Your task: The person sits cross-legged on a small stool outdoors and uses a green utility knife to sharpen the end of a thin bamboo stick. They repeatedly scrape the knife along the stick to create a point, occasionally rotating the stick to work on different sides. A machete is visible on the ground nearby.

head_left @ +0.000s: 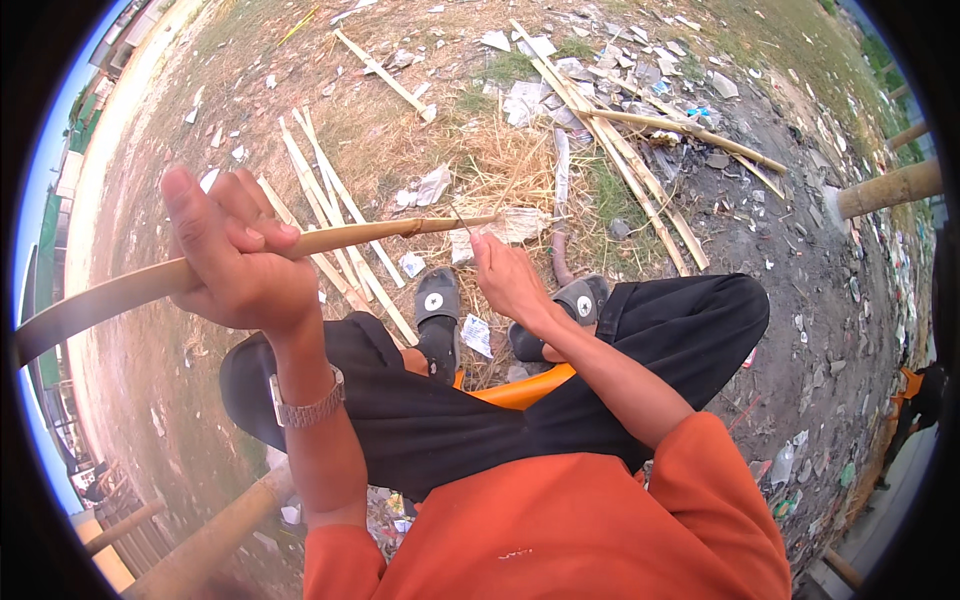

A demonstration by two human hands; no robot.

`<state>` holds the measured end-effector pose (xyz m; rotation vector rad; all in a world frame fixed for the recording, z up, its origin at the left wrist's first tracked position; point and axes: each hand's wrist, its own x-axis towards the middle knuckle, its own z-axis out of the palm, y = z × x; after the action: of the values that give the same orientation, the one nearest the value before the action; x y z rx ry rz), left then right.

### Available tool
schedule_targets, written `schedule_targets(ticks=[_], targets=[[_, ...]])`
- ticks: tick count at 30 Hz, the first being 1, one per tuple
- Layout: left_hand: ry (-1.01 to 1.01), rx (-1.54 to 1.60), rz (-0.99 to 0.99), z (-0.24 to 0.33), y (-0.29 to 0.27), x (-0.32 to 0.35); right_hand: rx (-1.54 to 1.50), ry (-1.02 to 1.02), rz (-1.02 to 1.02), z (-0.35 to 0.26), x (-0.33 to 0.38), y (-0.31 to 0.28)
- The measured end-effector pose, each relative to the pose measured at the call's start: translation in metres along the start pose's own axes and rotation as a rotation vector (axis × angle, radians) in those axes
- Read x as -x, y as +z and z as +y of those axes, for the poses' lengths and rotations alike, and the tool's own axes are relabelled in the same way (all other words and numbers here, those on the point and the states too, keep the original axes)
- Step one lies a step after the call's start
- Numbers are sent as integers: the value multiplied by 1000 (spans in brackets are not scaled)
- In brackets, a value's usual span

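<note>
Left hand (pixel 240 265) clenches a bamboo strip (pixel 330 240); right hand (pixel 505 275) pinches its far tip; cut strips (pixel 330 215) litter the ground.

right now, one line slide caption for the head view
Seated person's left hand grips a bamboo strip while the right hand works near its tip.

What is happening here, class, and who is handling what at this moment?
A seated person in an orange shirt grips a long bamboo strip in the left hand, held roughly level above the knees. The right hand is at the strip's thin far end. More split bamboo strips and paper scraps lie on the dry ground ahead.
</note>
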<state>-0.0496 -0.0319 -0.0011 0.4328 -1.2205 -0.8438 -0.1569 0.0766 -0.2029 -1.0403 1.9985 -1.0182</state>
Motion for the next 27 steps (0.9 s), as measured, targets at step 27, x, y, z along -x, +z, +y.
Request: schedule_targets(ticks=[27], targets=[[-5, -8, -168, 0, -7, 3, 1, -95, 49, -35, 15, 1]])
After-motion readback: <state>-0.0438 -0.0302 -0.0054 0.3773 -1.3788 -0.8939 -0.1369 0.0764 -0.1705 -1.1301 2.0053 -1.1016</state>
